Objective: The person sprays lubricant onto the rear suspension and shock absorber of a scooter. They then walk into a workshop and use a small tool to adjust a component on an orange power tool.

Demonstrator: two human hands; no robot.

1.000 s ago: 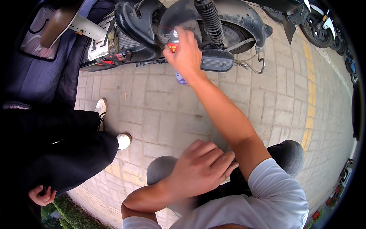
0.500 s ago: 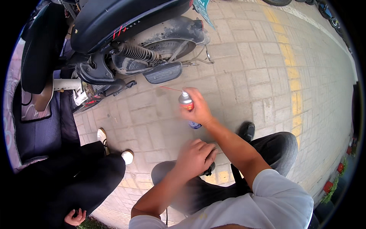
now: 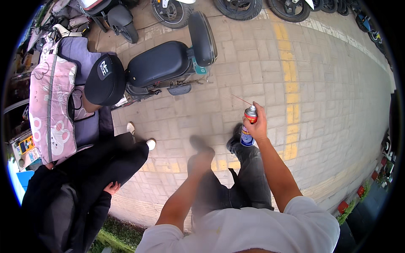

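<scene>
"While you look down over your white sleeves, what is in your right hand (image 3: 260,125)?"

"Your right hand is wrapped around a tall, cylindrical metal spray can (image 3: 247,137), blue below and red above, with a silver shoulder. It sits to the left of your palm, and its lower part appears just right of your black shoe (image 3: 232,138)."

"And your fingertip?"

"It is by the small white nozzle (image 3: 252,108) on top; you cannot tell from this view whether it presses. Out of the nozzle a thin red straw (image 3: 241,99) points ahead and left of your right hand, well apart from the scooter."

"What is your left hand (image 3: 203,157) doing?"

"It is blurred, left of your right hand and nearer your body, so whether its fingers are curled or spread cannot be told."

"What lies around your hands?"

"Ahead and left of your right hand stands the scooter, with a long black padded seat (image 3: 158,64) and a rounded black backrest (image 3: 201,39). Farther left hangs a pink fabric cover (image 3: 48,99) with a cartoon animal print. Left of your left hand, a person in black clothing shows a bent hand (image 3: 112,188) and a white shoe (image 3: 151,144). Right of your right hand, a yellow painted line (image 3: 290,84) crosses the pale brick paving (image 3: 333,109)."
</scene>
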